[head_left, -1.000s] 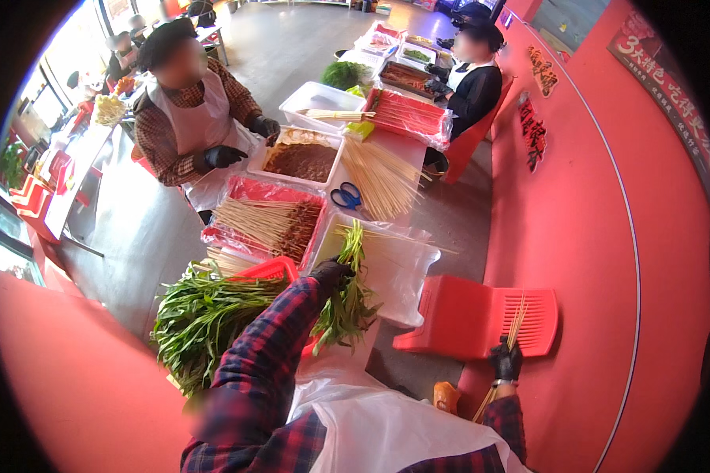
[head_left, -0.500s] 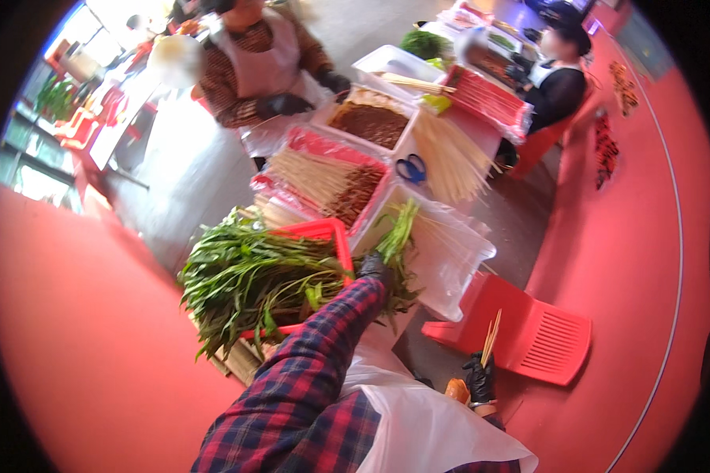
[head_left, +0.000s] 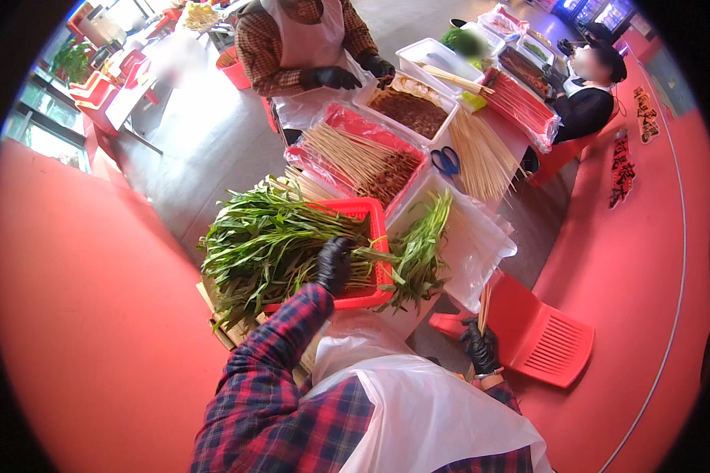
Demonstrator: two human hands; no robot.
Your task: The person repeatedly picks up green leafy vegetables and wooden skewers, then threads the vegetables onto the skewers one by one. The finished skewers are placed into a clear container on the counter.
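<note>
My left hand [head_left: 335,264], in a black glove, is among the long leafy greens [head_left: 260,229] heaped in a red plastic basket [head_left: 383,272]. Its fingers are curled round some green stems, partly hidden by the glove. A smaller bunch of greens [head_left: 423,248] lies right of the basket, on the edge of a plastic-lined white tray [head_left: 477,244]. Low on the right, my right hand [head_left: 481,347], also gloved in black, is closed round a few thin wooden skewers [head_left: 484,306] that point upward.
Beyond the basket stand a red tray of skewered meat [head_left: 383,173], a white tub of brown meat [head_left: 414,110], blue scissors [head_left: 446,160] and loose skewers [head_left: 481,150]. A red chair [head_left: 540,335] is at right. Co-workers [head_left: 304,55] [head_left: 592,87] sit or stand around the table.
My left hand has moved left from the smaller bunch into the basket, leaving that bunch by the white tray. My right hand still holds the skewers. The view has shifted slightly.
</note>
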